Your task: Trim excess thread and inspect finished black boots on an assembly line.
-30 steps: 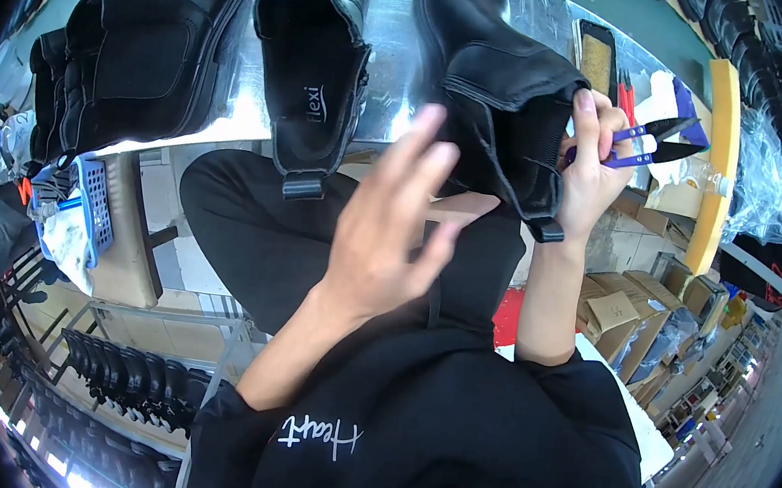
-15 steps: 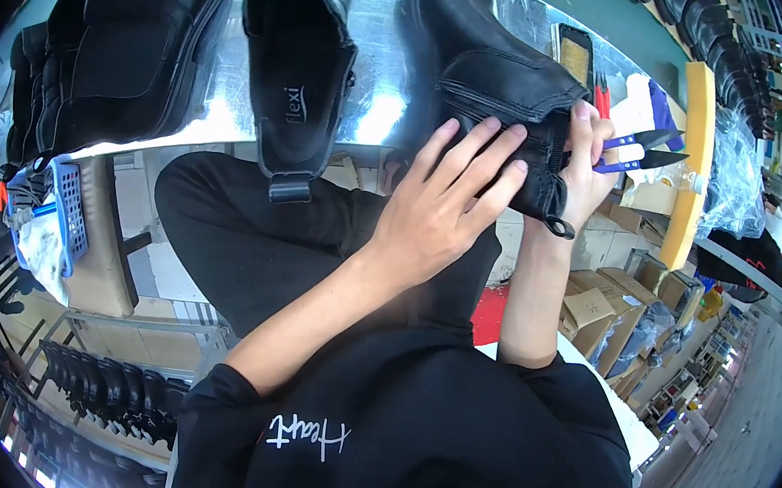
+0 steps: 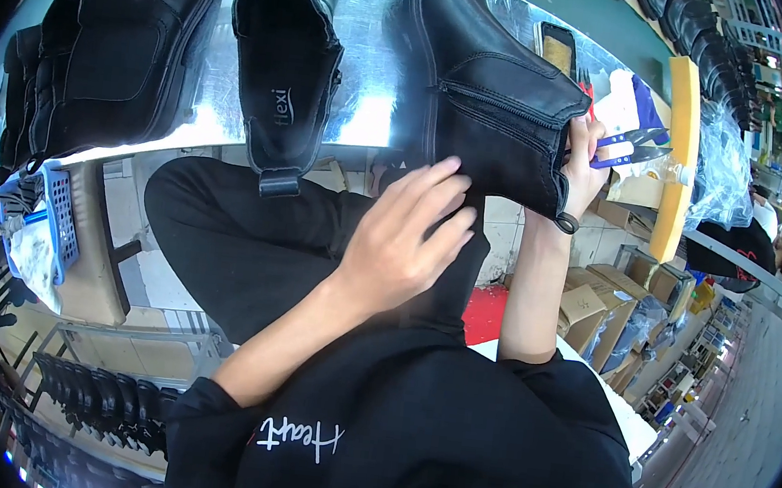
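The left hand point(image 3: 400, 245), fingers apart, had slid back, baring the zipped black leather boot point(image 3: 478, 144) overhanging the silvery metal table's near edge point(image 3: 357, 134), while the right hand point(image 3: 586, 164) clamped boot and purple-handled snips point(image 3: 614, 155).

Black short-sleeved shirt point(image 3: 449, 422); white chest lettering point(image 3: 298, 436); black trousers point(image 3: 244, 238)

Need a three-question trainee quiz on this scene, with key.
1. Which hand holds the purple-handled snips?
2. True or false: the boot with the long zip is left of the other boots on the metal table.
3. Fill in: the basket at the picture's left is ____.

Key:
1. The right hand.
2. False; it is right of them.
3. Blue.
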`<state>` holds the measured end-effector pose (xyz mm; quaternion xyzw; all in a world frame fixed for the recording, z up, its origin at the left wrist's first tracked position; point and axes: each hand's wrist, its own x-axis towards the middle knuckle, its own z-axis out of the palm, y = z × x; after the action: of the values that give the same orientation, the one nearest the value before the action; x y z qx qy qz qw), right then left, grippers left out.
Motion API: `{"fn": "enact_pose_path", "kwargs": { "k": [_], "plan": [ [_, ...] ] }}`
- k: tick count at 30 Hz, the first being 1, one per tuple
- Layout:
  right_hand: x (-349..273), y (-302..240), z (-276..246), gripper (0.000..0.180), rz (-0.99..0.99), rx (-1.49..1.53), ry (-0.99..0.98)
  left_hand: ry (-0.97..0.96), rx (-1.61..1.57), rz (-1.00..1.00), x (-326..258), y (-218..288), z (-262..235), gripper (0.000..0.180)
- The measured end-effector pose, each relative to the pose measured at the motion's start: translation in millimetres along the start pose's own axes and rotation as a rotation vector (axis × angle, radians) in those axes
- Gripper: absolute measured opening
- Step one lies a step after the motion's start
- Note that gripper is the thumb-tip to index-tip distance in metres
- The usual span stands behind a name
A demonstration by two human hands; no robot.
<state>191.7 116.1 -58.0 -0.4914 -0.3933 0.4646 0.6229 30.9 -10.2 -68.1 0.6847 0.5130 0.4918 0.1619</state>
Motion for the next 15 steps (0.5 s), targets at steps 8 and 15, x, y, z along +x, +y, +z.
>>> {"fn": "enact_pose_path", "kwargs": {
  "k": [8,15],
  "plan": [
    [10,12,-24,0.024,-0.017,-0.069,-0.019,0.34,0.076,-0.343,-70,-55,-49,0.035],
    [22,22,-45,0.015,0.125,0.1,0.018,0.359,0.04,-0.349,-18,-96,-53,0.095]
  ]
}}
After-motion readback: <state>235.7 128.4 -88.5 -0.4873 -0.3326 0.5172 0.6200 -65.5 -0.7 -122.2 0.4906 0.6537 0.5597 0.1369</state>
